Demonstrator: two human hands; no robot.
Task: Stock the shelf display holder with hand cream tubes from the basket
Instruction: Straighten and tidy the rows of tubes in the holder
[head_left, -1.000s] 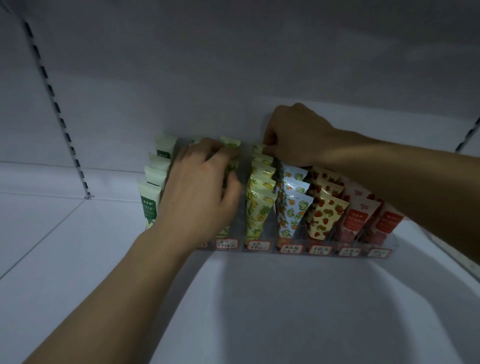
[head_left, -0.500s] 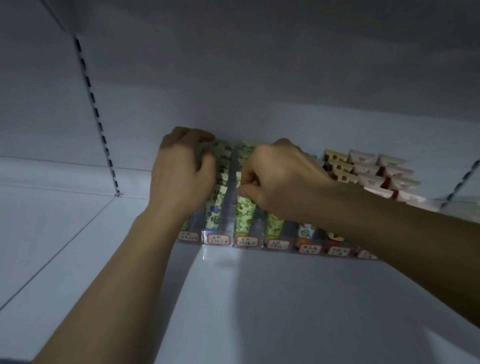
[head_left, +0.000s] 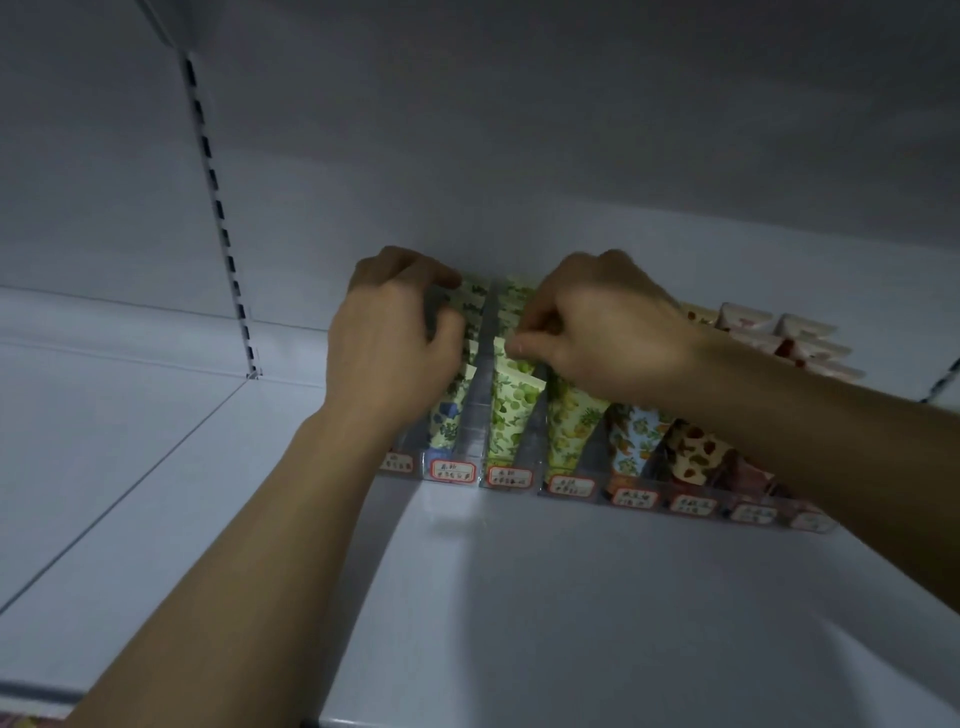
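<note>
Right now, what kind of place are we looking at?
Most likely a retail store shelf. A clear display holder with handwritten price labels holds rows of hand cream tubes sorted by design, on white shelving with a slotted upright. Both the left hand and right hand work in the rows.

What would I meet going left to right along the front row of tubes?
Blue-flower tube → green-leaf tube → yellow-fruit tube → orange-flower tube → brown-spotted tube.
</note>
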